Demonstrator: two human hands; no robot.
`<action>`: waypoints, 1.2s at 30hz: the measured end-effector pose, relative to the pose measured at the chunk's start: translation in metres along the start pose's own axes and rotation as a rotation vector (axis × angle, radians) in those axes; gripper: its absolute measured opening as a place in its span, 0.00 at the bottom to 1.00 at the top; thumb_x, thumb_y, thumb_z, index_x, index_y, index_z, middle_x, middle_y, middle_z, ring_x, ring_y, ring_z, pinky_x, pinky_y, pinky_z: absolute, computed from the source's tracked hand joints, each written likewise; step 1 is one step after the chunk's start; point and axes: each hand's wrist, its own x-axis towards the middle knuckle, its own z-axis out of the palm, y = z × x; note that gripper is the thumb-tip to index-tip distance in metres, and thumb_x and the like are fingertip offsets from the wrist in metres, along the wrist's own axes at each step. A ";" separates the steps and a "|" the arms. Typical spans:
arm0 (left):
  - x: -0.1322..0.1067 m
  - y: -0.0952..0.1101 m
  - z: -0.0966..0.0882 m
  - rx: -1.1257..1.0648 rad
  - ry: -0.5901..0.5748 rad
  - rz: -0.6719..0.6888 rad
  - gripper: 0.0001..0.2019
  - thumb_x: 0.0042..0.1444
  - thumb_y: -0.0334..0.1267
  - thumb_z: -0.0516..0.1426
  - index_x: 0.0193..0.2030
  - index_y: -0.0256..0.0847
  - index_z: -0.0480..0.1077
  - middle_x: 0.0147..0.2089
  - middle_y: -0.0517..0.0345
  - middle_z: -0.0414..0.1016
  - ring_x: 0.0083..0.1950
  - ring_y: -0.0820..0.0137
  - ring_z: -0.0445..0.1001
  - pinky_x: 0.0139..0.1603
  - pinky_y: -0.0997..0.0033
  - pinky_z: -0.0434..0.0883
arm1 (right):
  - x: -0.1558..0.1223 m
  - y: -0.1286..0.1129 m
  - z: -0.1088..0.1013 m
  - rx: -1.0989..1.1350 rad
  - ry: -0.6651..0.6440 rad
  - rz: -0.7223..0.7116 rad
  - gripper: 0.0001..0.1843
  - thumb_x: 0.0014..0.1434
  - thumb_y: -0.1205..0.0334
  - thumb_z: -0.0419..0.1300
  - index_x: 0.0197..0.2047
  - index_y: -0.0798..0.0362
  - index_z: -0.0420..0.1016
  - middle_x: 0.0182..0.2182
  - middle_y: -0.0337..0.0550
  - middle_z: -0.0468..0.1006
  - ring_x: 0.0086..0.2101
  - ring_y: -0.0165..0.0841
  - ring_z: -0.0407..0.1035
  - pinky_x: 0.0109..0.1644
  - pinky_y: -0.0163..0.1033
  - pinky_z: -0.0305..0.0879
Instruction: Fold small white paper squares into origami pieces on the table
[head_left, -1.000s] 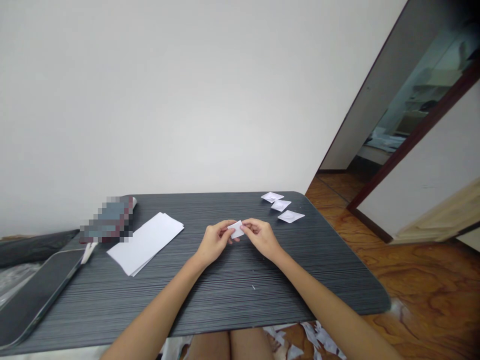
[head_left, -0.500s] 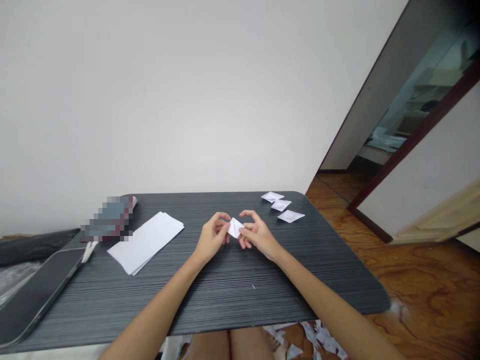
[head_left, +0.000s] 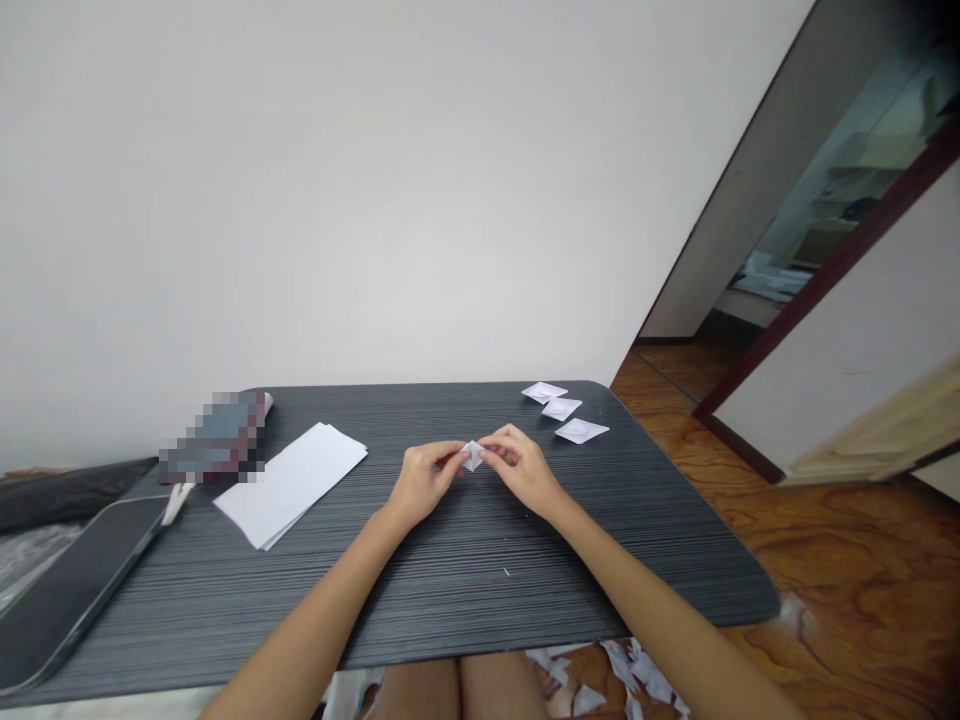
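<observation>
Small folded paper sits pinched between both hands, just above the dark bench, mid-width, toward the far half. Our left hand is closed on its left edge with thumb and fingertips; our right hand is closed on its right edge the same way.

We judge the step a mid-fold: pressing or pulling a small flap. The next move would call for a firm two-sided pinch and a clean crease, since the piece is tiny.

Against half a second ago: the right fingers were spread loose then, now curled onto the paper; the piece looks smaller, more bunched.

Outward: three folded pieces at the far right corner; stack of white sheets to the left; a phone at the near left edge; paper scraps on the floor.
</observation>
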 end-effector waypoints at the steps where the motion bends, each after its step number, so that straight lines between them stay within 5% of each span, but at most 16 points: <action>1: 0.000 0.000 0.000 0.008 -0.012 0.002 0.11 0.54 0.39 0.49 0.35 0.38 0.71 0.27 0.57 0.74 0.26 0.73 0.71 0.30 0.77 0.68 | 0.000 -0.001 0.000 -0.088 0.027 -0.059 0.08 0.49 0.60 0.57 0.33 0.53 0.74 0.28 0.41 0.66 0.25 0.26 0.61 0.25 0.31 0.57; 9: -0.001 0.003 0.001 0.107 0.040 0.031 0.10 0.53 0.38 0.49 0.32 0.39 0.71 0.32 0.55 0.75 0.33 0.70 0.72 0.36 0.74 0.67 | -0.004 -0.007 -0.001 -0.259 -0.026 -0.197 0.10 0.54 0.63 0.52 0.28 0.53 0.74 0.26 0.41 0.70 0.25 0.28 0.62 0.26 0.33 0.57; 22: 0.000 0.006 -0.002 0.059 0.045 -0.049 0.10 0.51 0.38 0.52 0.32 0.39 0.74 0.32 0.56 0.77 0.31 0.69 0.73 0.34 0.73 0.67 | -0.003 -0.006 -0.006 -0.192 -0.064 -0.139 0.11 0.53 0.61 0.53 0.25 0.54 0.74 0.25 0.41 0.69 0.26 0.29 0.63 0.28 0.34 0.58; 32: 0.001 0.008 -0.001 -0.163 0.182 -0.129 0.11 0.52 0.39 0.51 0.34 0.37 0.73 0.30 0.55 0.75 0.24 0.74 0.69 0.28 0.75 0.67 | 0.000 0.000 -0.003 0.097 0.092 -0.054 0.10 0.52 0.57 0.54 0.27 0.54 0.72 0.27 0.41 0.66 0.20 0.25 0.58 0.22 0.34 0.57; 36: 0.000 0.009 0.000 -0.201 0.188 -0.105 0.11 0.52 0.39 0.51 0.33 0.37 0.71 0.31 0.54 0.73 0.27 0.73 0.69 0.30 0.74 0.69 | 0.000 -0.001 0.000 0.031 0.118 -0.095 0.10 0.52 0.58 0.54 0.28 0.53 0.73 0.27 0.42 0.67 0.22 0.27 0.59 0.24 0.35 0.58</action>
